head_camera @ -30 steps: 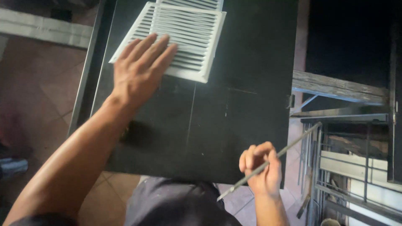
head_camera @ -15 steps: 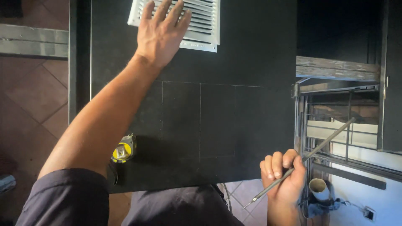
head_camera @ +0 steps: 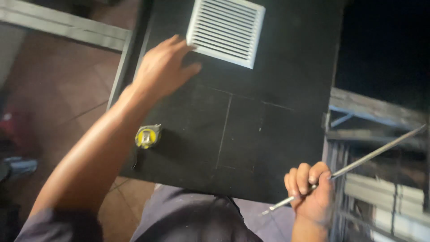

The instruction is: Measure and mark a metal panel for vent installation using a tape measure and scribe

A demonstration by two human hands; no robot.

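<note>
The white vent grille (head_camera: 226,30) lies just ahead of the open left hand (head_camera: 163,67) on the dark surface (head_camera: 277,134) — fingertips at its near corner — while the right hand (head_camera: 311,192), well apart, grips a thin metal rod (head_camera: 358,162).

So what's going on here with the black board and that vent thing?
A person leans over a black board marked with thin scribed lines. The left hand reaches to the lower left corner of a white louvred vent grille lying on it. The right hand grips a thin metal rod off the board's near edge. A yellow tape measure sits on the board.
</note>
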